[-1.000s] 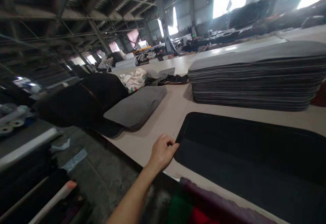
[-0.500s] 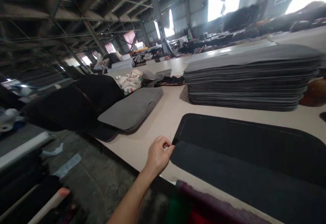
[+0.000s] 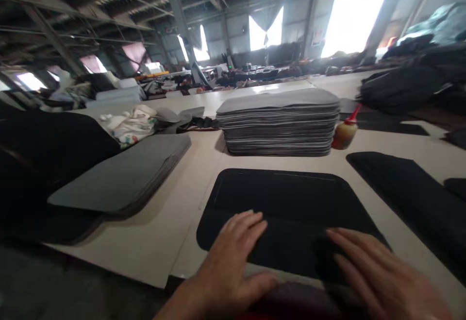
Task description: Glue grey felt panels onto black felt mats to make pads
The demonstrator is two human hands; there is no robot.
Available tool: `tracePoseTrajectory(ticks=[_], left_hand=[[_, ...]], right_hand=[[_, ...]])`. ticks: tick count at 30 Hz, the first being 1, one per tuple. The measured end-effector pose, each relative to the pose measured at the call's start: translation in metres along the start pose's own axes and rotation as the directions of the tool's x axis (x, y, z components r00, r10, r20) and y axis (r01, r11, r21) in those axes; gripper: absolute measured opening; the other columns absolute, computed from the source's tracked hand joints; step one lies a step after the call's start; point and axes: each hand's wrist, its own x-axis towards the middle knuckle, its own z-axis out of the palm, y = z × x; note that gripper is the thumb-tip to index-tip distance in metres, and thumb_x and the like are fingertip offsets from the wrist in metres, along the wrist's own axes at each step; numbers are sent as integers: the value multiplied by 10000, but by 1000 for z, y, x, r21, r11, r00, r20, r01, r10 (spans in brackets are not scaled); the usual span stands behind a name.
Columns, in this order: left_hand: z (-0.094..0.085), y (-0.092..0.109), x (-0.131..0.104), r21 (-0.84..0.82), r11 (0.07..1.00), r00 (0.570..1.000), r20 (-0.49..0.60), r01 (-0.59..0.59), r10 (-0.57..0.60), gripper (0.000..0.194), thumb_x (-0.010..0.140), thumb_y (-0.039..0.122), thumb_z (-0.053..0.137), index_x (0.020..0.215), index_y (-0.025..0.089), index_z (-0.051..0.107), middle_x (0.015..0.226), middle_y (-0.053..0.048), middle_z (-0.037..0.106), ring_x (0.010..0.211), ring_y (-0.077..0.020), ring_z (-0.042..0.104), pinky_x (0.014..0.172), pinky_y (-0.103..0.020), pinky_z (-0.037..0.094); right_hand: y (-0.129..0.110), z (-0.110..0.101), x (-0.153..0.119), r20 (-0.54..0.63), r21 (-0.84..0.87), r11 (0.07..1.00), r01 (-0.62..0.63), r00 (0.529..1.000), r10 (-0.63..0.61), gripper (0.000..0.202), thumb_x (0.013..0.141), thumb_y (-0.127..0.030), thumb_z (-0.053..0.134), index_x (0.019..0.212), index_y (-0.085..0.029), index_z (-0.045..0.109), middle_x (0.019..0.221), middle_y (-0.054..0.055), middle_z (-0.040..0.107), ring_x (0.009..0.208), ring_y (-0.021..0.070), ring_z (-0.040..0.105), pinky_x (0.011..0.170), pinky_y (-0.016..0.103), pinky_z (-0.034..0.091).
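Observation:
A black rounded-corner sheet [image 3: 276,193] lies flat on the table in front of me, a second dark layer covering its near half. My left hand [image 3: 233,254] is over the near left part of that sheet, fingers stretched out, holding nothing. To the right, my right hand [image 3: 378,271] hovers at or over the near right edge, its fingers extended and a little blurred. Whether either palm presses on the sheet I cannot tell. Behind the sheet rises a tall stack of grey-topped sheets [image 3: 278,128].
Left on the pale table [image 3: 182,189] sits a lower pile of grey sheets [image 3: 124,174], beside a big black bundle [image 3: 54,150]. A bottle with a red nozzle [image 3: 345,130] stands right of the tall stack. Another black piece [image 3: 404,189] lies at right.
The view has swung to the right. My left hand has let go of the sheet's left corner and spread over the sheet. My right hand has come into view.

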Motion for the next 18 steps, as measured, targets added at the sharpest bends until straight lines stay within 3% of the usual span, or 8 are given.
tracePoseTrajectory(ticks=[1, 3, 7, 11, 14, 18], left_hand=[[9, 8, 8, 2, 999, 992, 119, -52, 51, 830, 850, 683, 603, 1518, 256, 360, 1606, -96, 358, 1488, -327, 296, 1235, -557, 244], [28, 16, 22, -5, 994, 961, 257, -106, 104, 1019, 786, 807, 557, 1571, 253, 218, 1650, -83, 235, 1527, -319, 190, 1261, -572, 140], [54, 0, 29, 85, 984, 944, 306, -156, 124, 1132, 739, 893, 467, 1583, 229, 109, 1653, -109, 140, 1527, -338, 160, 1250, -583, 155], [46, -29, 13, 318, 921, 963, 216, -224, 159, 1128, 760, 863, 494, 1587, 226, 68, 1623, -140, 214, 1479, -367, 295, 1183, -576, 335], [32, -53, -5, 448, 860, 969, 79, -244, 234, 1134, 778, 790, 567, 1589, 233, 2, 1583, -138, 322, 1405, -352, 439, 1108, -507, 455], [18, -88, -30, 576, 794, 964, -37, -195, 263, 1088, 768, 712, 613, 1595, 254, 74, 1533, -120, 423, 1314, -336, 553, 991, -448, 549]], right_hand=[[-10, 9, 6, 44, -47, 995, 92, 995, -90, 447, 1001, -357, 466, 1429, -262, 555, 1438, 57, 562, 1253, 290, 582, 1031, 423, 524], [-29, 26, 17, 114, -105, 972, 210, 973, -199, 558, 981, -384, 522, 1494, -169, 475, 1523, 102, 458, 1340, 304, 505, 1072, 447, 492], [-42, 34, 20, 297, -118, 967, 226, 937, -183, 772, 943, -485, 588, 1559, -94, 336, 1592, 152, 300, 1442, 338, 354, 1156, 536, 376], [-31, 14, 7, 365, -137, 975, 173, 924, -112, 828, 931, -536, 591, 1554, -55, 332, 1597, 195, 242, 1466, 366, 293, 1165, 563, 347], [-16, 1, -9, 333, -188, 976, 110, 942, -42, 863, 915, -522, 616, 1566, -53, 299, 1603, 208, 214, 1458, 390, 298, 1147, 586, 363], [4, -8, -32, 260, -297, 955, 24, 964, 56, 940, 909, -551, 610, 1602, -77, 187, 1613, 207, 183, 1451, 391, 311, 1129, 569, 402]])
